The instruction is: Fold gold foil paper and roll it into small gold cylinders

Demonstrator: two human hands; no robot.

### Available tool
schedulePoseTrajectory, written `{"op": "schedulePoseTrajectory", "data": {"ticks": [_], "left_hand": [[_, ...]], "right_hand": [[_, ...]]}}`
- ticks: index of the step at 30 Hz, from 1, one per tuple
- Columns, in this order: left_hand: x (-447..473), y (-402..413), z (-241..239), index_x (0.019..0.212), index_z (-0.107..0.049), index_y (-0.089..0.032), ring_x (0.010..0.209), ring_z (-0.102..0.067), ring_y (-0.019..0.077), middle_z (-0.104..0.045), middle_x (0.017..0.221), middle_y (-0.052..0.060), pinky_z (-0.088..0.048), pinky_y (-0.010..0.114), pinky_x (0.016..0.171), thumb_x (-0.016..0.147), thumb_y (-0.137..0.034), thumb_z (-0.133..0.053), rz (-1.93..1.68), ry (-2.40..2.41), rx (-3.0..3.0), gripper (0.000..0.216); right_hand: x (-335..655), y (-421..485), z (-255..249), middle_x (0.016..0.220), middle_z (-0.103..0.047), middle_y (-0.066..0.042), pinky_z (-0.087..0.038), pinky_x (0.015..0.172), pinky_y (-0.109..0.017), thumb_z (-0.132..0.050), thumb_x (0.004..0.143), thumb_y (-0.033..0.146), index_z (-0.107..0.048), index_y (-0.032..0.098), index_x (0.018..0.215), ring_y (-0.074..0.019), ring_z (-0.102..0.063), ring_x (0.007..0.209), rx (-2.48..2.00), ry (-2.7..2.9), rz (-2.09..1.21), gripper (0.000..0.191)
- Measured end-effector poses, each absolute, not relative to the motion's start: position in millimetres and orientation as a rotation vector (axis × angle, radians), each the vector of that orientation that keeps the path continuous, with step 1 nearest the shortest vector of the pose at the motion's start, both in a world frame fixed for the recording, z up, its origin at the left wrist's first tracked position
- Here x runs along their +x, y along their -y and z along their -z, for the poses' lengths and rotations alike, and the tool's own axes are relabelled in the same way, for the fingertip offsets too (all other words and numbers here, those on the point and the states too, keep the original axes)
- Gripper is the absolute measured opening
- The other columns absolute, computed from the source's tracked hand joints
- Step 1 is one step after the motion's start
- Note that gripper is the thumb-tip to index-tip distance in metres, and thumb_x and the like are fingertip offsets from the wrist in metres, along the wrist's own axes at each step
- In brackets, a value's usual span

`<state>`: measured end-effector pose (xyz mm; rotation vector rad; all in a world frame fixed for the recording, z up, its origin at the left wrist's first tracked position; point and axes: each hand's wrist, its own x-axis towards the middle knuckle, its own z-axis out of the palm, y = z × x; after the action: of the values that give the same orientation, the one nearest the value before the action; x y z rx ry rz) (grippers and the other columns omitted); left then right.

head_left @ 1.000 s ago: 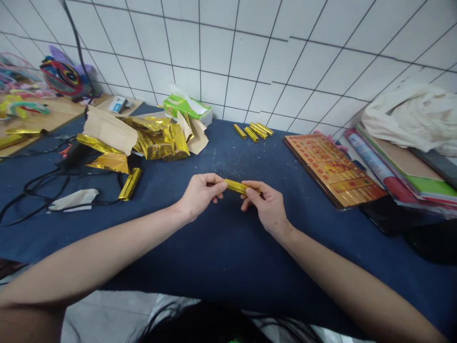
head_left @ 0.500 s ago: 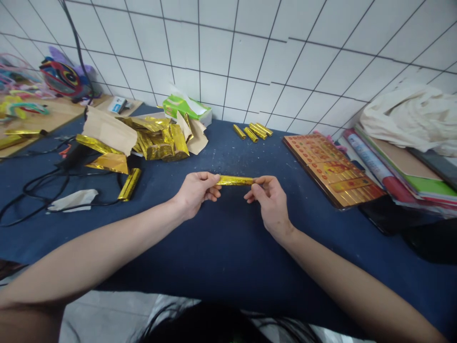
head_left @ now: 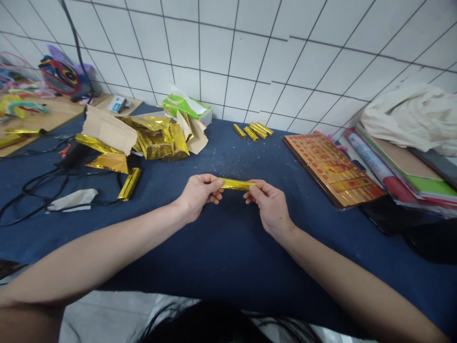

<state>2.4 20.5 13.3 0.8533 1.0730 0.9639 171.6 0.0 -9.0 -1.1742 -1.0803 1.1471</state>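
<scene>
A shiny gold foil roll (head_left: 236, 184) is stretched level between my two hands above the dark blue tabletop (head_left: 228, 238). My left hand (head_left: 202, 194) pinches its left end between thumb and fingers. On the other end, my right hand (head_left: 269, 201) has its thumb and fingertips closed. Several similar short gold rolls (head_left: 257, 131) lie beyond my hands near the wall. To the left, a heap of folded gold foil paper (head_left: 162, 140) rests among torn brown paper (head_left: 109, 128), with a gold roll (head_left: 129, 184) nearer me.
A green tissue pack (head_left: 185, 105) stands by the tiled wall. Black cables (head_left: 35, 176) and a white scrap (head_left: 73, 200) lie at left. On the right are a gold and red printed stack (head_left: 332, 169), books (head_left: 424, 186) and a cream cloth (head_left: 410, 114).
The gold roll and both hands have come slightly lower, towards me. My right fingers have shifted their hold on the roll's right end, thumb now on top.
</scene>
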Motion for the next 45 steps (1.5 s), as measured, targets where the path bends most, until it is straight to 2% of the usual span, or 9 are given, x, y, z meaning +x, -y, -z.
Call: {"op": "schedulePoseTrajectory", "data": {"ticks": [6, 10, 12, 21, 27, 31, 35, 41, 45], "left_hand": [[2.7, -22.4, -11.6, 0.068, -0.052, -0.012, 0.048, -0.056, 0.008, -0.055, 0.054, -0.002, -0.044, 0.018, 0.044, 0.069, -0.019, -0.065, -1.041, -1.115, 1.037, 0.015], [1.2, -21.9, -10.0, 0.09, -0.055, -0.014, 0.06, -0.061, 0.0101, -0.063, 0.075, 0.0, -0.049, 0.021, 0.053, 0.065, -0.019, -0.068, -1.116, -1.013, 1.264, 0.028], [0.8, -19.6, -10.0, 0.096, -0.058, -0.014, 0.06, -0.06, 0.0087, -0.064, 0.074, 0.0, -0.049, 0.021, 0.058, 0.066, -0.019, -0.068, -1.078, -0.99, 1.384, 0.032], [3.4, -15.3, -12.8, 0.087, -0.064, -0.011, 0.057, -0.06, 0.0091, -0.065, 0.062, 0.0, -0.048, 0.019, 0.056, 0.068, -0.018, -0.066, -1.137, -0.989, 1.354, 0.02], [4.0, -14.0, -13.4, 0.083, -0.065, -0.011, 0.057, -0.061, 0.0097, -0.065, 0.062, 0.001, -0.049, 0.019, 0.055, 0.069, -0.019, -0.065, -1.146, -0.999, 1.347, 0.017], [3.5, -12.6, -14.7, 0.078, -0.066, -0.011, 0.055, -0.06, 0.0085, -0.065, 0.059, 0.0, -0.048, 0.018, 0.054, 0.068, -0.018, -0.065, -1.159, -1.006, 1.355, 0.012], [2.3, -14.9, -15.4, 0.078, -0.065, -0.011, 0.052, -0.059, 0.0077, -0.064, 0.058, 0.0, -0.047, 0.017, 0.052, 0.068, -0.018, -0.065, -1.155, -1.023, 1.327, 0.012], [2.1, -18.3, -12.2, 0.078, -0.063, -0.011, 0.051, -0.059, 0.0077, -0.063, 0.057, -0.001, -0.047, 0.017, 0.05, 0.069, -0.019, -0.063, -1.109, -1.027, 1.309, 0.012], [2.2, -17.4, -10.1, 0.08, -0.062, -0.011, 0.051, -0.058, 0.0076, -0.061, 0.059, -0.002, -0.048, 0.018, 0.05, 0.07, -0.019, -0.062, -1.065, -1.013, 1.319, 0.013]], "right_hand": [[171.4, -1.1, 7.5, 0.054, -0.058, 0.001, -0.042, 0.049, -0.024, -0.065, 0.067, 0.031, -0.062, 0.016, 0.069, -0.0105, -0.053, 0.051, -1.163, 0.922, -1.243, 0.015], [173.3, -3.9, 6.6, 0.048, -0.056, 0.003, -0.039, 0.045, -0.023, -0.067, 0.065, 0.032, -0.06, 0.016, 0.066, -0.0093, -0.051, 0.043, -1.164, 0.8, -1.325, 0.017], [174.3, -5.0, 5.7, 0.05, -0.057, 0.003, -0.038, 0.043, -0.022, -0.068, 0.065, 0.032, -0.06, 0.016, 0.066, -0.0087, -0.05, 0.042, -1.146, 0.779, -1.359, 0.018], [173.8, -2.6, 4.2, 0.064, -0.062, 0.001, -0.038, 0.043, -0.022, -0.066, 0.069, 0.034, -0.061, 0.016, 0.068, -0.0074, -0.052, 0.044, -1.072, 0.902, -1.412, 0.019], [171.9, -0.6, 7.1, 0.062, -0.062, 0.001, -0.039, 0.043, -0.021, -0.065, 0.071, 0.03, -0.06, 0.014, 0.068, -0.0067, -0.051, 0.044, -1.081, 0.957, -1.375, 0.016], [171.1, 0.4, 7.1, 0.063, -0.061, 0.002, -0.04, 0.042, -0.021, -0.065, 0.071, 0.03, -0.055, 0.016, 0.07, -0.0073, -0.052, 0.043, -1.073, 0.924, -1.368, 0.017], [170.3, 0.6, 5.5, 0.061, -0.059, 0.007, -0.043, 0.041, -0.022, -0.068, 0.068, 0.029, -0.048, 0.02, 0.082, -0.0094, -0.055, 0.042, -1.057, 0.897, -1.344, 0.026], [169.8, 0.7, 6.4, 0.075, -0.063, 0.003, -0.048, 0.047, -0.026, -0.067, 0.068, 0.029, -0.052, 0.021, 0.102, -0.0108, -0.06, 0.049, -1.048, 0.985, -1.322, 0.038], [170.3, 4.0, 8.8, 0.06, -0.063, 0.002, -0.049, 0.052, -0.027, -0.066, 0.07, 0.031, -0.061, 0.016, 0.093, -0.0117, -0.059, 0.05, -1.077, 1.182, -1.292, 0.028]]}}
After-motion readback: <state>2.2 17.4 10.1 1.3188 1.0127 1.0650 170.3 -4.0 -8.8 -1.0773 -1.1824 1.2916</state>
